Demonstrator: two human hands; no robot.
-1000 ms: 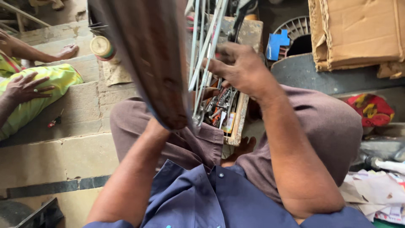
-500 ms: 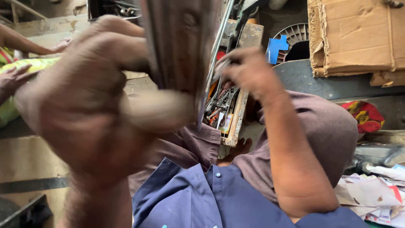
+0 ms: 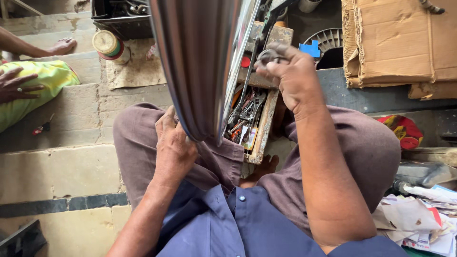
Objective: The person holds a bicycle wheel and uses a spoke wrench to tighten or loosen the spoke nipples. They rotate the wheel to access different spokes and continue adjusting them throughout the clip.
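A long curved shiny metal piece (image 3: 202, 62) rises from my lap toward the camera. My left hand (image 3: 173, 145) rests against its lower left edge, fingers wrapped on it. My right hand (image 3: 288, 76) is closed on a thin metal rod or tool (image 3: 247, 83) beside the piece's right edge, above a wooden toolbox (image 3: 262, 126) holding pliers and other hand tools. I sit with knees apart in brown trousers and a blue shirt.
Another person's hand (image 3: 16, 83) and foot (image 3: 62, 46) lie on the stone steps at left, by a green cloth. A round tin (image 3: 108, 45), a dark tray of parts (image 3: 121, 16), a cardboard box (image 3: 400, 43), a fan guard and loose papers (image 3: 419, 221) surround me.
The metal piece has turned, its shiny face toward me. My left hand dropped from close before the camera to the piece's lower edge. The right hand stays near the toolbox.
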